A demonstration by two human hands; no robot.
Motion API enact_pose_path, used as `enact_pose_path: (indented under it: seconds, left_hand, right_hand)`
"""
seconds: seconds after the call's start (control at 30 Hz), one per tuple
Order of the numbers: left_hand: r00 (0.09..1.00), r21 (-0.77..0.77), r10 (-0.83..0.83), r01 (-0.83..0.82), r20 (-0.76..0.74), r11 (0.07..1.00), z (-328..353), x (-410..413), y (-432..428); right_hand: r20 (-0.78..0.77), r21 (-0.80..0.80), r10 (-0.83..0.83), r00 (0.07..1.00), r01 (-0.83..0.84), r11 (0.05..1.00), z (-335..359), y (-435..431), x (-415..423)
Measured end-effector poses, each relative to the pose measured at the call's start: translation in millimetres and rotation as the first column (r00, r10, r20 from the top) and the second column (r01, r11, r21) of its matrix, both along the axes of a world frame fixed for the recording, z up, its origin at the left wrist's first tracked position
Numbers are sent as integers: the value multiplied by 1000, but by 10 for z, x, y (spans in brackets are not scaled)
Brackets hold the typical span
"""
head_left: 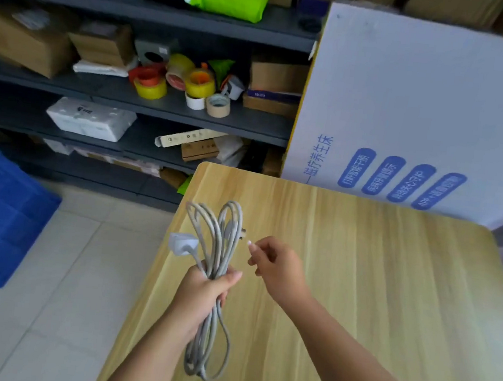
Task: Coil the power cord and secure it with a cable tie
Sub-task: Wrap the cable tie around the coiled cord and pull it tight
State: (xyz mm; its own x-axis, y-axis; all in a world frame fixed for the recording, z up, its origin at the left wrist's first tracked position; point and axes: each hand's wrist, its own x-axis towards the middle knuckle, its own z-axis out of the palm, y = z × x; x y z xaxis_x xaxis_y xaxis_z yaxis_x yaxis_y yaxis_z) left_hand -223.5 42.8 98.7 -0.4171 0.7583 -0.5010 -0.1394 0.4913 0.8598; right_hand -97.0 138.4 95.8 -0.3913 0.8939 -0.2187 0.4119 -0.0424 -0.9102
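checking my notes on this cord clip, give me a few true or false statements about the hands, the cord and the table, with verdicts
1. The left hand grips the coiled grey power cord around its middle. True.
2. The cord lies flat on the wooden table. False: it is held up in the left hand, with loops above and below the fist.
3. The right hand is wrapped around the coil too. False: it is beside the coil, apart from it, fingers pinched together.
4. One plug end sticks out on the left of the coil. True.
5. A cable tie already binds the coil. False: none is visible around it.
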Motion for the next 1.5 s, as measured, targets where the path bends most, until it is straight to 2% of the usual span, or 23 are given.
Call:
enact_pose_path:
  seconds: [0.13,0.43,0.8,0.9,1.0,1.13,1.27,1.37,1.43,1.5]
  left_hand:
    - [991,75,-128,130,-38,989,266,557,151]
    - [958,194,-274,286,-86,938,930,1863,216]
    - [922,328,-366,387,-128,862,1582,2983,105]
    - [909,359,-393,417,-141,835,1737,3117,39]
    - [870,343,-429,491,-245,801,1876,3180,-17]
    - [837,385,-467,546,-284,745,2062,3274,-93]
    - [735,339,-552,674,-394,656,2193,3396,-139]
    - [692,300,-572,713,-440,633,2242,3401,-168]
    - [646,215,-570,735,-507,643,2238,3377,-147]
    - [551,70,-556,747,-622,662,2296,3367,-145]
  right_hand:
    - [-82,10,-63,995,64,998,414,-64,698]
    - [-286,12,-209,935,222,975,1232,-323,2207]
    - [-250,152,-268,931,311,938,1848,-578,3362]
    - [-182,224,-256,949,293,929,1970,-610,3504]
    - [-55,280,-269,962,274,920,1986,-633,3595]
    - [-12,284,-215,976,210,936,1995,-705,3585]
    - [-40,280,-172,984,177,944,2058,-750,3504]
    - [-183,203,-155,971,192,960,2046,-736,3515]
    - [-273,175,-176,946,228,958,2027,-754,3500]
    - [-339,149,-207,918,270,951,1998,-771,3462]
